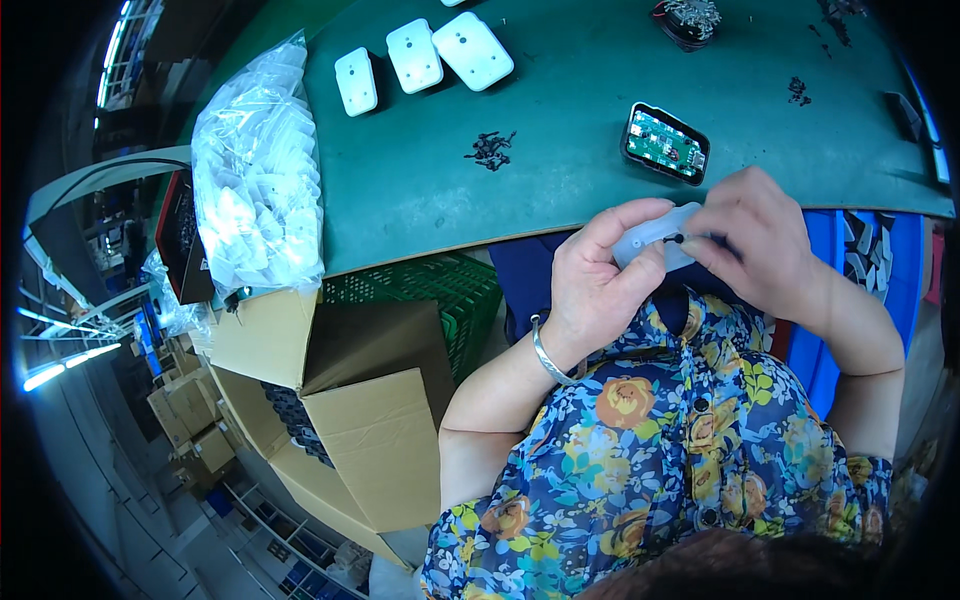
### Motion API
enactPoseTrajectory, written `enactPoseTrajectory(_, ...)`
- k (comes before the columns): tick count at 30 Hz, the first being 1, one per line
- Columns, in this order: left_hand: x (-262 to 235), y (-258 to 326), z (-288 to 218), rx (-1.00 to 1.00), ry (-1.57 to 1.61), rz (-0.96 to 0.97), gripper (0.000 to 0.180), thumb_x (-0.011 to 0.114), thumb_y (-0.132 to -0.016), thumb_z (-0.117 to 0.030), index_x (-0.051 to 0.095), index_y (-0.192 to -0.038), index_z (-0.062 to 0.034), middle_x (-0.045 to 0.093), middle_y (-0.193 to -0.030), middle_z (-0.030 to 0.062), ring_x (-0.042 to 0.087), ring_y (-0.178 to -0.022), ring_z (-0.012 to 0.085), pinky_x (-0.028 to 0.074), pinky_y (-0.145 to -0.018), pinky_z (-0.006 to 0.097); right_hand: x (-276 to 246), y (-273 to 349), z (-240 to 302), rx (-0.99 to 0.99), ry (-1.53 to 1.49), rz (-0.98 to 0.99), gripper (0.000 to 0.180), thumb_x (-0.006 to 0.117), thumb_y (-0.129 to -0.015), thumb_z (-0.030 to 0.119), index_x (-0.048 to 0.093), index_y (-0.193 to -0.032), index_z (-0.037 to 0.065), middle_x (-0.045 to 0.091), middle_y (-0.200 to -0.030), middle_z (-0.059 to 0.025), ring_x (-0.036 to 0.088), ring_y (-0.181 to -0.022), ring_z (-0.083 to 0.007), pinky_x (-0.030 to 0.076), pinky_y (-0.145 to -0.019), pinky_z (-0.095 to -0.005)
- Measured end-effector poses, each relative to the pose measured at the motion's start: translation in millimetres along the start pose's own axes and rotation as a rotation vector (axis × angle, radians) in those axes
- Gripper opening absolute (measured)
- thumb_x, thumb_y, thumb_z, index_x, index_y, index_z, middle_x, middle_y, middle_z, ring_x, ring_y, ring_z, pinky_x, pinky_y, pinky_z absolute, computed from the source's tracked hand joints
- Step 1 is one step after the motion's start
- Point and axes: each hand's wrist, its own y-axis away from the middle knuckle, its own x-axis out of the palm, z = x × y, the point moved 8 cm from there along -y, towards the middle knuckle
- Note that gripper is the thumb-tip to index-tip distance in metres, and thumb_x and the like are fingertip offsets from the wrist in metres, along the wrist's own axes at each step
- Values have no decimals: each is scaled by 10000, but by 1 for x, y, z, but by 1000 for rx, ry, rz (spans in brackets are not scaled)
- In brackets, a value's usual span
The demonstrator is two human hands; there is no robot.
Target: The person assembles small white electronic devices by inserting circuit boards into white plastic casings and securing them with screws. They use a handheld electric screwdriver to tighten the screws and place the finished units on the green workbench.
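Note:
My left hand (598, 285) grips a translucent white plastic cover (637, 240) by its edges, just off the front edge of the table. Over the cover, my right hand (757, 240) has thumb and fingers pinched together at a small black part (677, 239) against its surface. Whether that part is seated in the cover I cannot tell. Just beyond the hands, a black housing (631, 168) with a green circuit board (664, 143) inside lies face up on the green table.
Several white covers (472, 52) lie at the far left. Small black parts sit in piles (491, 151). A bag of clear plastic pieces (258, 180) stands at left, above an open carton (370, 440) and green crate (430, 300). A blue bin (905, 270) is at right.

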Motion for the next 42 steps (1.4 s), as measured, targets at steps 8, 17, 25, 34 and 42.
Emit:
enactPoseTrajectory(8, 5, 4, -6, 104, -20, 13, 291, 580, -778, -48, 584, -1069, -53, 622, -944, 60, 575, -818, 88, 472, -717, 235, 48, 43, -36, 793, -1060, 25, 253, 636, -800, 89, 531, -1016, 11, 548, -818, 1, 520, -701, -45, 444, -628, -190)
enactPoseTrajectory(17, 23, -6, -18, 43, 368, 112, 294, 536, -850, -38, 526, -1144, -35, 584, -1048, 30, 550, -916, 89, 458, -804, 250, 36, 30, -22, 408, -1233, -281, 489, 505, -897, 270, 354, -1268, -10, 456, -1146, -82, 448, -1043, -133, 357, -897, -266)
enactPoseTrajectory(25, 38, -11, -30, 144, 449, 205, 443, 566, -830, 0, 411, -1245, -7, 514, -1152, 95, 531, -985, 124, 446, -834, 266, 38, 26, -34, 584, -1408, -497, 585, 261, -943, 419, 333, -1288, -47, 473, -1218, -154, 456, -1126, -204, 359, -952, -320)
enactPoseTrajectory(34, 5, -18, -56, 604, -1049, -219, 966, 815, -553, -298, 293, -1282, 62, 445, -1189, 231, 396, -1122, 392, 322, -952, 447, 43, 25, -86, 702, -1617, -720, 498, 239, -969, 324, 349, -1275, -52, 494, -1201, -167, 481, -1114, -234, 375, -953, -326)
enactPoseTrajectory(42, 14, -36, -40, 638, -902, -131, 825, 790, -585, -161, 342, -1253, 23, 490, -1111, 200, 519, -1010, 319, 453, -811, 374, 51, 25, -77, 741, -1830, -649, 528, 279, -958, 365, 336, -1279, -50, 495, -1200, -173, 477, -1122, -234, 369, -966, -341)
